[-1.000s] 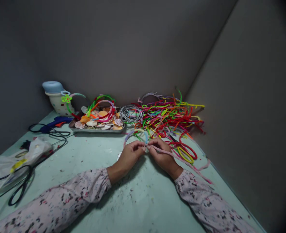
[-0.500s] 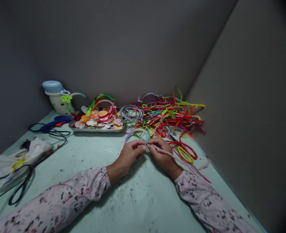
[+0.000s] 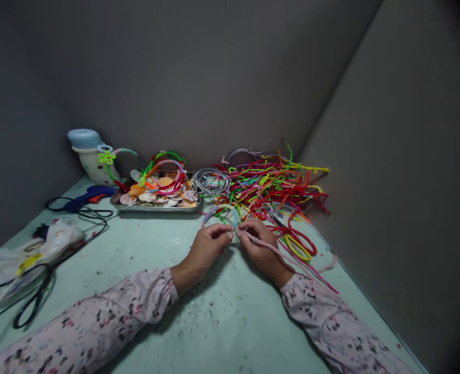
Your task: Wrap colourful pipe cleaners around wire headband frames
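Note:
Between my hands, low over the table, stands a thin hoop (image 3: pixel 214 210) wrapped in fuzzy purple, pale yellow and blue. My left hand (image 3: pixel 206 249) pinches the hoop's near end between thumb and fingers. A pale pink pipe cleaner (image 3: pixel 292 258) runs from the fingertips of my right hand (image 3: pixel 263 249), which is closed on it, and trails off to the right. The fingertips of both hands nearly meet at the hoop's end, where the pink strand's tip is too small to make out. Beside my right hand lie scissors (image 3: pixel 311 244) with red and yellow handles.
A metal tray (image 3: pixel 159 209) of shells stands at the back, with colourful wrapped hoops on it. Right of it are coiled grey hoops (image 3: pixel 211 182) and a heap of pipe cleaners (image 3: pixel 272 182). On the left are a lidded cup (image 3: pixel 97 163), a blue glue gun (image 3: pixel 85 198), cables and a plastic bag (image 3: pixel 62 236).
My fingertips have shifted slightly at the hoop's end, and the right fingers have lifted a little. The hoop and pink pipe cleaner stay almost in place.

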{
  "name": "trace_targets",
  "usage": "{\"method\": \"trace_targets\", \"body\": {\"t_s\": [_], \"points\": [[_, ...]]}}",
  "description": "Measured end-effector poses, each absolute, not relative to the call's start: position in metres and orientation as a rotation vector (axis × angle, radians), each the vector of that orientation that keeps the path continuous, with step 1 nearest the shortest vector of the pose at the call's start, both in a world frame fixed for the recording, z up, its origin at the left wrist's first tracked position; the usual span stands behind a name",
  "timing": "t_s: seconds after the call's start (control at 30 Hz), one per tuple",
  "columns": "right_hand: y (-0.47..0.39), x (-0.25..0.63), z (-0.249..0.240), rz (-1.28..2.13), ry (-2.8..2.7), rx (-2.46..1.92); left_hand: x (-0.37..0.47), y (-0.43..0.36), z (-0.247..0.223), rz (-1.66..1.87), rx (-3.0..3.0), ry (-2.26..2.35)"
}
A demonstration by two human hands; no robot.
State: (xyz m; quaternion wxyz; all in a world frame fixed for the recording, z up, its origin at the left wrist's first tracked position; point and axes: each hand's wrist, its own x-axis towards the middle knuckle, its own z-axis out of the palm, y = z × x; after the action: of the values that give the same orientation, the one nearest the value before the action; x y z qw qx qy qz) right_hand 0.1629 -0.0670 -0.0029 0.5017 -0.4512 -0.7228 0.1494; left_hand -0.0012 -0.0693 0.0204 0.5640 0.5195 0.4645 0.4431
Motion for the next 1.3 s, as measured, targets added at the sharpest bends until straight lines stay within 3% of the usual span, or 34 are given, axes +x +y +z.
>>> {"method": "trace_targets", "body": {"t_s": [0.4,1.3], "points": [[-0.0665,0.1635,0.0005,0.280,-1.797,-1.095,-0.0042,-0.0643,0.0140,1.094,1.410,1.171],[-0.0672,0.1624,-0.0033,0.232,-1.780,-0.989,-0.0027,-0.0684,0.0183,1.032,1.242,1.101]]}}
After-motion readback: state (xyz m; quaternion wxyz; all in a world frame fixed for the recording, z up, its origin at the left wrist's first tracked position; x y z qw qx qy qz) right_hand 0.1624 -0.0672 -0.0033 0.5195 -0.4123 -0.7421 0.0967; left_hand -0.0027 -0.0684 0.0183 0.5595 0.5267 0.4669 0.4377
